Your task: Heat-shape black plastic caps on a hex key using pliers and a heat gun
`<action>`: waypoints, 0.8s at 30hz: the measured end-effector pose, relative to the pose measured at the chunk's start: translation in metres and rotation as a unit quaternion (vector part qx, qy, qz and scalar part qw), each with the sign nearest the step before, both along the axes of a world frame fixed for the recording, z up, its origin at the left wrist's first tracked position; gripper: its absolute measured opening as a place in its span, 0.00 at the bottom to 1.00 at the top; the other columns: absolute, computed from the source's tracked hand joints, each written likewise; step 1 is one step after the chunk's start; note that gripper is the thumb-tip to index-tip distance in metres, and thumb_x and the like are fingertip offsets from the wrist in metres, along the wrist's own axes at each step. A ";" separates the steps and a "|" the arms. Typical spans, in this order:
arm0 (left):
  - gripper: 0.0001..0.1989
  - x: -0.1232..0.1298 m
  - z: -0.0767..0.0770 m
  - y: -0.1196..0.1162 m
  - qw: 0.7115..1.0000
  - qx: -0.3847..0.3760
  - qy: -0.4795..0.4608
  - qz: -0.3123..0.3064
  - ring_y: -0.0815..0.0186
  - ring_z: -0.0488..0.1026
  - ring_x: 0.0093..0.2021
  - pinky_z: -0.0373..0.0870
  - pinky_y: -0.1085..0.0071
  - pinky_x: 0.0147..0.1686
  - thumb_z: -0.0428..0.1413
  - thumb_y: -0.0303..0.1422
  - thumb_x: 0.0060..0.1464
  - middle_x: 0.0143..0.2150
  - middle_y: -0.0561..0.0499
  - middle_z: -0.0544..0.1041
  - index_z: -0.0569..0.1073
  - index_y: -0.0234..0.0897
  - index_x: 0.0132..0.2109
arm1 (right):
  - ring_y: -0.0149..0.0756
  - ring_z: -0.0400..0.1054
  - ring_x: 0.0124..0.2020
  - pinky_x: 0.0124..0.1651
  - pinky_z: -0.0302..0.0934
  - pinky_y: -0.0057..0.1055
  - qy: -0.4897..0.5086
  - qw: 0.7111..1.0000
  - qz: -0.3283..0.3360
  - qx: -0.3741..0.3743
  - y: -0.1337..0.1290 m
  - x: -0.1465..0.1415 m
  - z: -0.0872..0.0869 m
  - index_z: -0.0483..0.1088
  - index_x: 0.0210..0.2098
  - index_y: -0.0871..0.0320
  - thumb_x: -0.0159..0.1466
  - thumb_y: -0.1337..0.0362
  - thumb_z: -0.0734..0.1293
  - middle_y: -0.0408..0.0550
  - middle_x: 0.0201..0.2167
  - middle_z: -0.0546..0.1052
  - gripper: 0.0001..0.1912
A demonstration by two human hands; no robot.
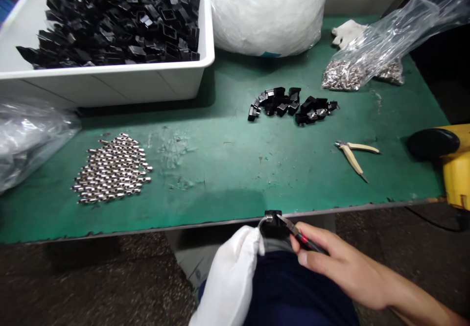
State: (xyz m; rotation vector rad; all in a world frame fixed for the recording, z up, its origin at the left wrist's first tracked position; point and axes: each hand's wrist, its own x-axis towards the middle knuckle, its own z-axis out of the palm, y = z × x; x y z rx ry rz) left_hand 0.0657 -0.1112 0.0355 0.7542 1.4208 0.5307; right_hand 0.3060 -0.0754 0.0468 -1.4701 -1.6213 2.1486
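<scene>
My left hand (237, 262), in a white glove, pinches a thin grey cable (262, 222) at the table's front edge. A small metal connector (269, 218) sits at the end of that cable, against a black plastic piece (273, 215). Bare, my right hand (323, 255) is closed round a slim tool with a dark, red-marked handle (305, 241). The tool's narrow metal tip (284, 219) touches or nearly touches the black piece. I cannot make out the exact kind of tool.
Several metal connectors (113, 169) lie grouped at left on the green table (205, 159). Black housings fill a white bin (147, 83); more housings (279, 102) lie mid-table. Cream-handled nippers (354, 154), a bag of metal parts (343, 75) and a yellow tool (457, 169) are at right.
</scene>
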 end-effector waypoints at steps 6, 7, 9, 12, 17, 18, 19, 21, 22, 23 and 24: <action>0.19 0.011 0.000 -0.009 0.999 0.013 0.023 0.031 0.68 0.57 0.26 0.57 0.74 0.23 0.47 0.47 0.67 0.27 0.54 0.63 0.64 0.41 0.32 | 0.38 0.61 0.42 0.47 0.57 0.34 0.010 1.000 -0.028 0.004 -0.010 -0.008 0.003 0.65 0.47 0.55 0.69 0.66 0.59 0.45 0.41 0.69 0.08; 0.19 0.012 -0.001 -0.011 0.999 0.017 0.028 0.037 0.68 0.58 0.27 0.57 0.74 0.23 0.48 0.47 0.66 0.27 0.54 0.63 0.64 0.41 0.31 | 0.38 0.61 0.42 0.47 0.57 0.34 0.015 0.999 -0.034 0.002 -0.011 -0.009 0.003 0.65 0.46 0.55 0.68 0.67 0.59 0.44 0.41 0.68 0.08; 0.19 0.014 -0.004 -0.013 0.998 0.021 0.028 0.050 0.67 0.60 0.28 0.60 0.74 0.24 0.49 0.47 0.66 0.27 0.54 0.63 0.62 0.41 0.31 | 0.37 0.59 0.40 0.46 0.56 0.33 0.021 0.999 -0.049 -0.006 -0.014 -0.014 0.002 0.64 0.43 0.55 0.66 0.68 0.59 0.44 0.39 0.66 0.07; 0.19 0.023 -0.008 -0.014 0.994 0.025 0.032 0.101 0.66 0.62 0.29 0.65 0.72 0.28 0.49 0.48 0.65 0.28 0.53 0.65 0.63 0.41 0.31 | 0.35 0.56 0.35 0.40 0.54 0.31 0.061 0.992 -0.096 -0.050 -0.020 -0.024 0.000 0.62 0.39 0.56 0.63 0.66 0.60 0.42 0.33 0.62 0.04; 0.19 0.037 -0.010 -0.007 0.987 0.050 0.018 0.151 0.67 0.60 0.28 0.65 0.71 0.29 0.46 0.48 0.66 0.29 0.53 0.65 0.64 0.41 0.32 | 0.34 0.52 0.34 0.39 0.52 0.30 0.077 0.981 -0.161 -0.073 -0.023 -0.039 0.000 0.63 0.42 0.56 0.64 0.66 0.60 0.41 0.34 0.60 0.07; 0.19 0.038 -0.010 -0.005 0.986 0.052 0.014 0.158 0.67 0.59 0.28 0.64 0.71 0.29 0.46 0.48 0.66 0.29 0.54 0.63 0.63 0.41 0.31 | 0.34 0.52 0.35 0.39 0.51 0.30 0.074 0.981 -0.164 -0.069 -0.022 -0.040 0.000 0.63 0.42 0.56 0.64 0.67 0.60 0.41 0.34 0.60 0.06; 0.19 0.039 -0.009 -0.004 0.985 0.050 0.011 0.166 0.67 0.59 0.28 0.64 0.71 0.28 0.46 0.49 0.66 0.29 0.54 0.63 0.63 0.41 0.32 | 0.34 0.52 0.34 0.38 0.51 0.30 0.077 0.981 -0.165 -0.070 -0.021 -0.040 0.000 0.62 0.42 0.56 0.64 0.67 0.59 0.41 0.33 0.60 0.06; 0.18 0.041 -0.009 -0.001 0.982 0.038 0.002 0.183 0.67 0.60 0.29 0.64 0.71 0.28 0.47 0.49 0.65 0.30 0.53 0.64 0.64 0.41 0.33 | 0.34 0.51 0.33 0.37 0.50 0.30 0.090 0.979 -0.169 -0.076 -0.019 -0.041 -0.001 0.62 0.41 0.56 0.64 0.67 0.59 0.41 0.33 0.60 0.05; 0.17 0.043 -0.008 0.000 0.981 0.031 0.000 0.191 0.66 0.62 0.29 0.64 0.70 0.28 0.48 0.48 0.65 0.31 0.53 0.65 0.65 0.41 0.34 | 0.34 0.51 0.33 0.36 0.50 0.29 0.093 0.978 -0.172 -0.076 -0.018 -0.042 -0.001 0.62 0.41 0.56 0.64 0.66 0.59 0.41 0.33 0.59 0.05; 0.16 0.044 -0.008 0.001 0.980 0.026 0.001 0.198 0.65 0.63 0.30 0.64 0.70 0.28 0.48 0.48 0.65 0.32 0.52 0.67 0.66 0.41 0.35 | 0.34 0.50 0.33 0.36 0.50 0.30 0.094 0.977 -0.177 -0.073 -0.018 -0.042 -0.002 0.62 0.40 0.56 0.64 0.66 0.60 0.41 0.32 0.59 0.04; 0.16 0.045 -0.007 0.001 0.979 0.022 0.004 0.202 0.64 0.65 0.31 0.65 0.70 0.27 0.48 0.48 0.64 0.33 0.51 0.68 0.67 0.42 0.37 | 0.34 0.50 0.33 0.36 0.50 0.30 0.095 0.976 -0.182 -0.072 -0.019 -0.044 -0.002 0.61 0.39 0.56 0.64 0.66 0.60 0.41 0.32 0.59 0.04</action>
